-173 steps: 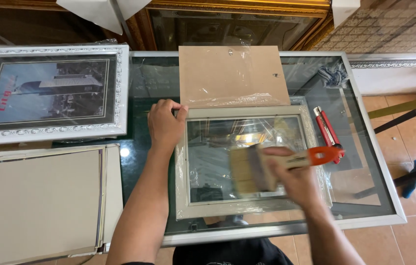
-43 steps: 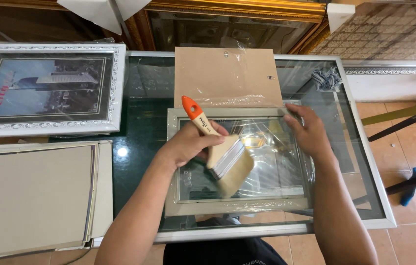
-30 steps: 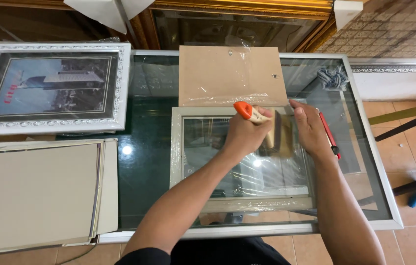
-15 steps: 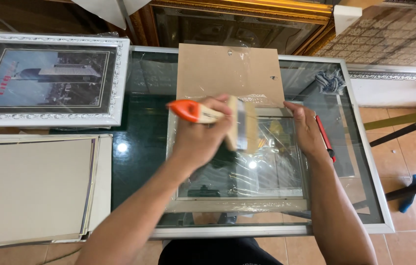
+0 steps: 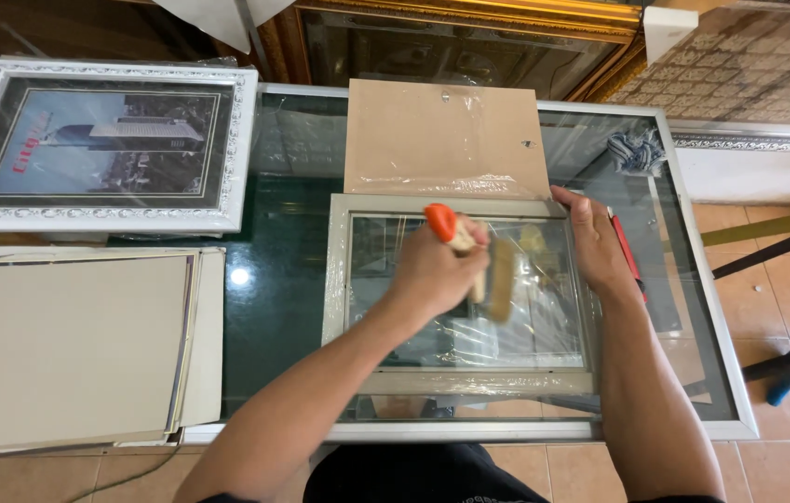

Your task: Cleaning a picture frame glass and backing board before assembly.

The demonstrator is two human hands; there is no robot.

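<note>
Glass-topped bench (image 5: pixel 292 307) is seen carrying a pale frame (image 5: pixel 339 279), laid flat at centre. Frame's right edge is steadied by the right hand (image 5: pixel 595 244), fingers spread flat, nothing pinched. An orange-handled brush (image 5: pixel 474 259) is clenched in the left hand (image 5: pixel 434 275) over the film-covered pane. Risk judged: hard strokes could shift the frame or scratch the glazing.

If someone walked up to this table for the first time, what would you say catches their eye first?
Most likely the left hand in the middle of the glass table, gripping a wide brush with an orange handle over a pale grey frame, while the right hand rests on the frame's right edge. Next, the framed picture in an ornate white frame at far left, and the brown backing board just beyond the grey frame.
</note>
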